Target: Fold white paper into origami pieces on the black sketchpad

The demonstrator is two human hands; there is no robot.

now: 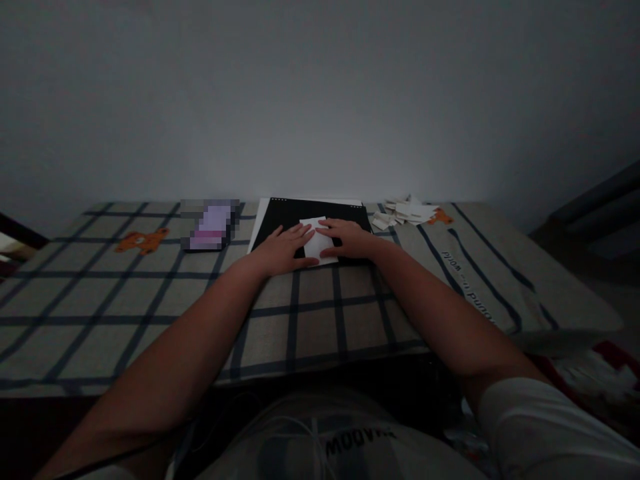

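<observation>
A small white sheet of paper (pixel 316 241) lies on a black board (pixel 310 212) that rests on the checked cloth. My left hand (pixel 283 249) lies flat with its fingers stretched out, pressing the paper's left edge. From the right, my right hand (pixel 349 238) also lies flat on the paper, fingers extended toward the left hand. Both hands touch the paper; the fingertips nearly meet over it.
A heap of small white paper pieces (pixel 406 211) sits right of the board. A blurred purple object (pixel 210 225) lies to its left. The checked cloth (pixel 150 293) has orange animal prints (pixel 143 241). A grey wall (pixel 320 100) stands behind.
</observation>
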